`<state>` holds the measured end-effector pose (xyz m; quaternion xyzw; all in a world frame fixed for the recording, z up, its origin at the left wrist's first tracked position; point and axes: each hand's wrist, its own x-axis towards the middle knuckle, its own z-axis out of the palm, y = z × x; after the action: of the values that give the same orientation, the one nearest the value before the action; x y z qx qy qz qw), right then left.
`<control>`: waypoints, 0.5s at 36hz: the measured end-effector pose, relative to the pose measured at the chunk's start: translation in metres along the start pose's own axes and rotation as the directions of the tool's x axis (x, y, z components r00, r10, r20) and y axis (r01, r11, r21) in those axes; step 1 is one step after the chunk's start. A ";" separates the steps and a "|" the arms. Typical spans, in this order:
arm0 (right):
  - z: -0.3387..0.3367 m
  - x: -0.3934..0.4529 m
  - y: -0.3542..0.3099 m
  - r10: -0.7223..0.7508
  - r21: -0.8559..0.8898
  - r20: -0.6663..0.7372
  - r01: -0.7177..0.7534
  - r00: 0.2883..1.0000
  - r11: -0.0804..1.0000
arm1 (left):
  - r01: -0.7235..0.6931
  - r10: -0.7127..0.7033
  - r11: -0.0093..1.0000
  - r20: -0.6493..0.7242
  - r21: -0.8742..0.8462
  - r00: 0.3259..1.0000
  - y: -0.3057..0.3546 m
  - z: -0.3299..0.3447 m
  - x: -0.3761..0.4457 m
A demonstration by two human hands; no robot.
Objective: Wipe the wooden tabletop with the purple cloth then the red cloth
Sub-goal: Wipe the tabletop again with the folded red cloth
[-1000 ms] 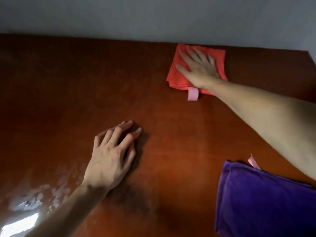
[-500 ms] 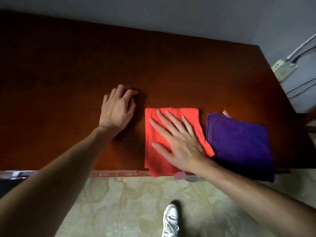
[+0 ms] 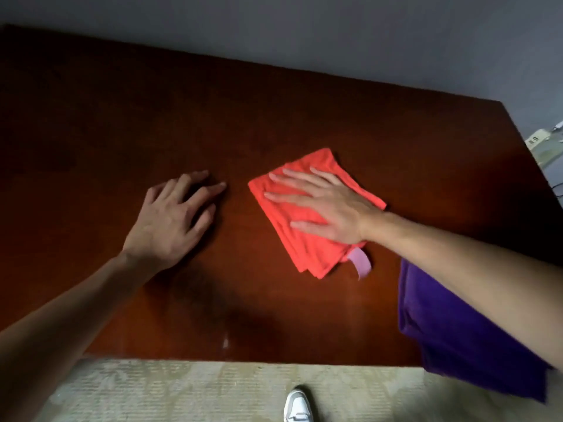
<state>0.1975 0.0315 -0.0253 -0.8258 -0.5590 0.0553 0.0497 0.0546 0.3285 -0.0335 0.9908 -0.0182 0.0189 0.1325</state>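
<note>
A folded red cloth (image 3: 304, 248) with a pink tag lies on the dark wooden tabletop (image 3: 274, 117), right of centre. My right hand (image 3: 329, 205) presses flat on it, fingers spread and pointing left. My left hand (image 3: 173, 217) rests palm down on the bare wood to the left of the cloth, holding nothing. A folded purple cloth (image 3: 451, 339) sits at the table's near right corner, partly under my right forearm and hanging a little over the front edge.
The table's front edge (image 3: 243, 359) runs along the bottom, with a pale patterned floor and a white shoe (image 3: 298, 406) below it. A grey wall stands behind the table. A white socket box (image 3: 537, 143) with cables sits beyond the right edge.
My right hand first dragged the red cloth from the far edge to the near edge, then pushed it back toward the middle and turned it at an angle. My left hand stayed put.
</note>
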 end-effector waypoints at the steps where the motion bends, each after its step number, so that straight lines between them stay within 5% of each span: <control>1: -0.003 0.015 0.017 0.015 -0.004 -0.002 -0.015 1.000 1.000 | -0.003 0.003 1.000 0.004 -0.005 1.000 -0.001 -0.001 0.000; 12: -0.038 0.158 0.159 0.254 0.037 -0.045 -0.252 0.966 0.967 | 0.001 0.003 0.999 0.081 -0.043 0.997 -0.003 -0.005 0.005; 18: -0.045 0.188 0.182 0.320 0.031 -0.061 -0.319 0.945 0.947 | 0.000 0.004 0.999 0.072 -0.049 0.997 -0.003 -0.004 0.007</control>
<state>0.4404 0.1378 -0.0138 -0.9063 -0.4153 0.0415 0.0666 0.0620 0.3320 -0.0297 0.9874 -0.0245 -0.0172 0.1557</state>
